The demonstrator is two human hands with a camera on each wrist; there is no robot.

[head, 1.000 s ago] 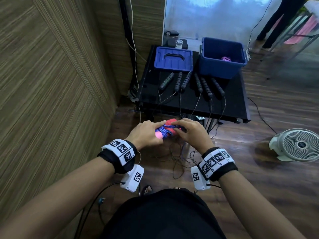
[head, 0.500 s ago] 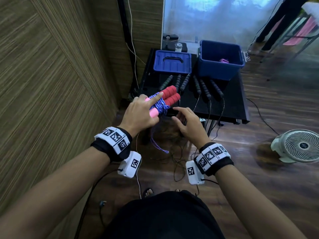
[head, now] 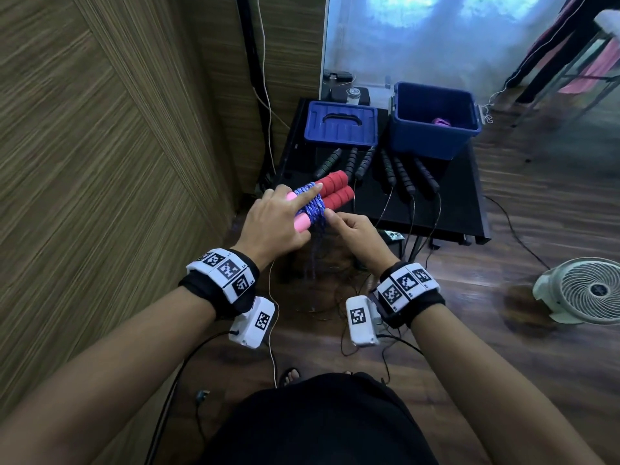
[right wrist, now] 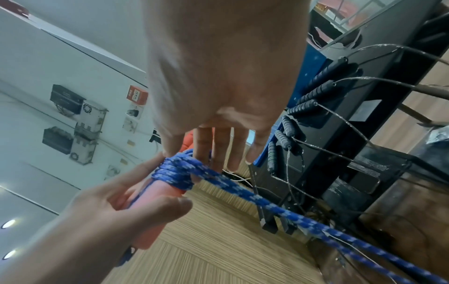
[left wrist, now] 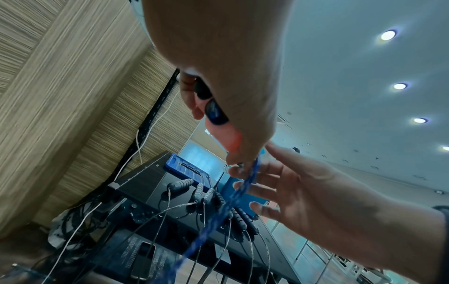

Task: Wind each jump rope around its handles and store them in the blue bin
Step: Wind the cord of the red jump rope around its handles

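**Pink-handled rope half wound, held above the floor**

Gripped in left hand [head: 271, 226]: paired handles [head: 330, 193], long axis slanting up-right toward blue bin [head: 432, 135], index finger laid along blue rope [head: 313, 206] coils. Right hand [head: 355, 229] pinching the loose strand just beside the coils. No readable writing.

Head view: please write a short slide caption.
Left hand holds red handles; right hand winds blue rope.
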